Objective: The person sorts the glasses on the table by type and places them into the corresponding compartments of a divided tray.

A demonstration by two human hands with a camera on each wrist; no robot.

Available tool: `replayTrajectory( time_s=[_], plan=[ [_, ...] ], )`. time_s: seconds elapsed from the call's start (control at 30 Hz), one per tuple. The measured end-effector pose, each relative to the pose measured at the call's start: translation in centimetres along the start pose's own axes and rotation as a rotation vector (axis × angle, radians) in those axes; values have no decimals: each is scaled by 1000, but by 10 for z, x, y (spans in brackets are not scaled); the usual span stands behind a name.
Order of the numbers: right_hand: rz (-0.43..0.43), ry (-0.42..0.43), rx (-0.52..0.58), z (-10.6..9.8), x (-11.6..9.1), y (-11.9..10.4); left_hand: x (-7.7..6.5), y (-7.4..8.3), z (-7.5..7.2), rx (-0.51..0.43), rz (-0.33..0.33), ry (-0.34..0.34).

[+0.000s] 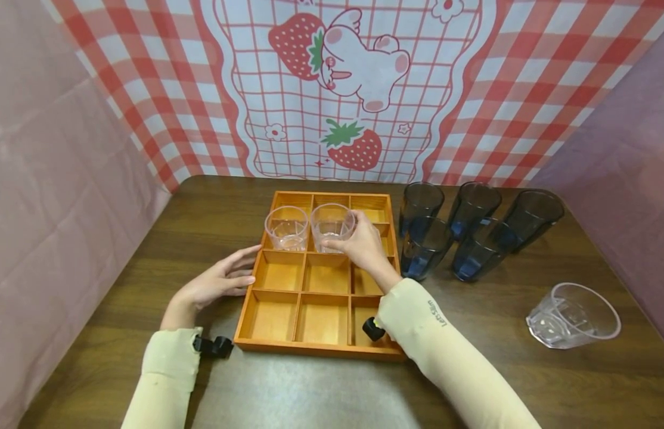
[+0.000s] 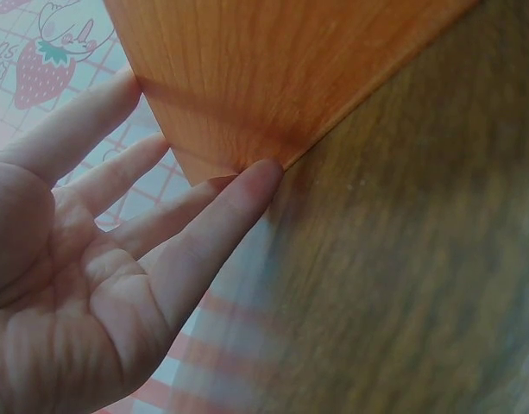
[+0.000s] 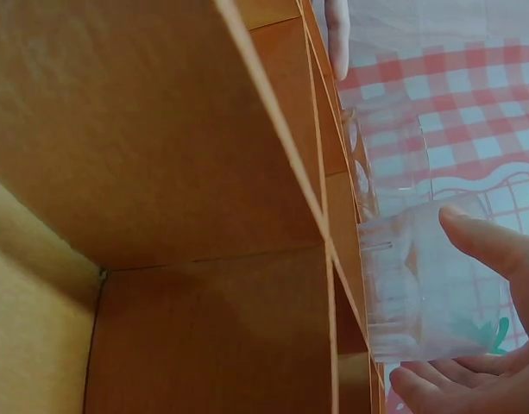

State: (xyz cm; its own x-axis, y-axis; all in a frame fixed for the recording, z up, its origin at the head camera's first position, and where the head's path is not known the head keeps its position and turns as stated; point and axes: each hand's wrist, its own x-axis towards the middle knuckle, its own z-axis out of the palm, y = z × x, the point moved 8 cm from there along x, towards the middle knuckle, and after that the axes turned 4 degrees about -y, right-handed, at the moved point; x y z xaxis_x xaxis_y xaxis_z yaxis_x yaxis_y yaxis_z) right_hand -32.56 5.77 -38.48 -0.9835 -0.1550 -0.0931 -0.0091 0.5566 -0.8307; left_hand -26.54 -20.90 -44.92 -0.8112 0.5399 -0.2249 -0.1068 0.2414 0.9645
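Observation:
A clear glass is between the thumb and fingers of my right hand, at the middle compartment of the wooden tray's second row from the back. In the right wrist view, the thumb lies along this glass and the fingers are beneath it. Whether its base touches the tray floor I cannot tell. Another clear glass stands to its left, in the neighbouring compartment. Against the left wall of the wooden tray, my left hand rests its fingertips. Its fingers are extended in the left wrist view.
Several dark blue-grey tall glasses stand close together right of the tray. Farther right and nearer, a clear glass leans in view on the wooden table. A checked strawberry cloth hangs behind.

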Motion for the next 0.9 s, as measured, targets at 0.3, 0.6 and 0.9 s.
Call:
replayTrajectory(
  time_s=[0.3, 0.6, 0.9],
  plan=[
    [6, -6, -54, 4, 3, 2, -1, 0, -1, 1, -19, 16],
    [31, -60, -51, 8, 2, 4, -2, -1, 1, -5, -23, 9],
    [30, -66, -36, 4, -3, 4, 0, 0, 1, 4, -4, 3]
  ],
)
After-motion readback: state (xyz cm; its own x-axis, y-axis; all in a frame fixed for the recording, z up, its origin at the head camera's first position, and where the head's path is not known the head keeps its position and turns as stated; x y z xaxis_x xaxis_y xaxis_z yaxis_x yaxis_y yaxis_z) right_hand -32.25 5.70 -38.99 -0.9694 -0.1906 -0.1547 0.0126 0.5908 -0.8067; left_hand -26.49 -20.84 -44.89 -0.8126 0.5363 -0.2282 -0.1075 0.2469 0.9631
